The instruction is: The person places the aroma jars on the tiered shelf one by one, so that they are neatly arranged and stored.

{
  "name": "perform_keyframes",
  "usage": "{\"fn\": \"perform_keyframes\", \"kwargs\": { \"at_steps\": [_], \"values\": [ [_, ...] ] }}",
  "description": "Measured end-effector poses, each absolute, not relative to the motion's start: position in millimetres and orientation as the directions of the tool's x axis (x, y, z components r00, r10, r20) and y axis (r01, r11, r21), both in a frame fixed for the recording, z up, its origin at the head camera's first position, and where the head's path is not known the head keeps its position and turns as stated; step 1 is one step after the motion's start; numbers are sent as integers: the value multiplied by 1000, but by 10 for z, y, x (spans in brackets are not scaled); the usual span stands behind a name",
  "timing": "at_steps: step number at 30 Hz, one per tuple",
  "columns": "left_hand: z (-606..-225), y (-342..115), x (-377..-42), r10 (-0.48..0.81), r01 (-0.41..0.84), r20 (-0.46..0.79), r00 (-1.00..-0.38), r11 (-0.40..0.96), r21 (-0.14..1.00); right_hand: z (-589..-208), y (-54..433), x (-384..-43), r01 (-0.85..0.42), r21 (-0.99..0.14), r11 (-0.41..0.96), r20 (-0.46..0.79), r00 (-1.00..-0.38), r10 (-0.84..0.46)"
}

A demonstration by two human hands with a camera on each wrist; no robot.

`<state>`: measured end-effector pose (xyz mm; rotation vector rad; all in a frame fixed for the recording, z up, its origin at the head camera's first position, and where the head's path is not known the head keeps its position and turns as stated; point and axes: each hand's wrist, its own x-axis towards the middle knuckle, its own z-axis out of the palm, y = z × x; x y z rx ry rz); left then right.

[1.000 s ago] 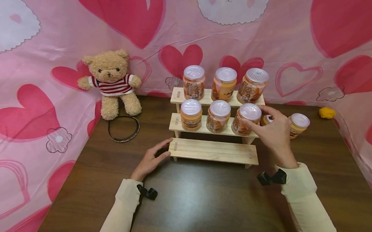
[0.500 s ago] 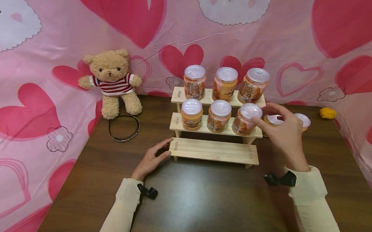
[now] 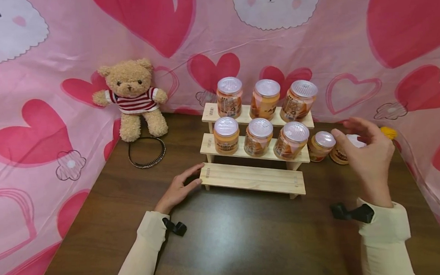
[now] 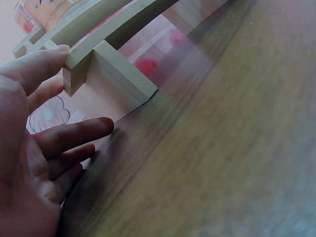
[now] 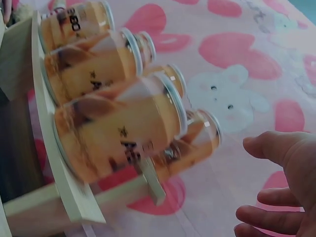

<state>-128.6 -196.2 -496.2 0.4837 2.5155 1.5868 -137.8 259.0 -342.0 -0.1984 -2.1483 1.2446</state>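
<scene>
Orange cylindrical pale-lidded jar [image 3: 339,155], rightmost on the brown wooden table [image 3: 248,244], is being partly hidden by the loosely spread right hand [image 3: 372,156], while the tiered pale-wood stand [image 3: 252,178] is being touched by the relaxed left hand [image 3: 177,192].

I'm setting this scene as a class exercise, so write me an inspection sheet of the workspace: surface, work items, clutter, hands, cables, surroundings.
Surface: dark wood-grain table.
Work items: three-tier wooden stand; three upper jars on its top tier, three middle jars on the tier below; two loose jars right of it.
Clutter: teddy bear, headband, yellow object.
Hands: left hand touches the bottom tier's left end; right hand holds nothing and partly hides one loose jar.
Cables: thin dark line along the left sleeve, possibly a cable.
Surroundings: pink heart-patterned backdrop.
</scene>
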Motion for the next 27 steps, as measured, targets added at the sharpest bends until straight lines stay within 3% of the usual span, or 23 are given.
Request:
{"fn": "perform_keyframes", "kwargs": {
  "at_steps": [13,22,27],
  "values": [
    [-4973,-1957,-1277,329,205,70,-942,397,895,-3598,2986,-1457,-90,-854,513,406,-732,548],
    [-4966,-1961,-1276,332,205,70,-941,394,896,-3785,3202,-1564,-31,-828,560,407,-721,561],
    [-4966,-1960,-1277,331,203,68,-941,395,896,-3932,3317,-1636,95,-818,568,321,-744,586]
  ]
}}
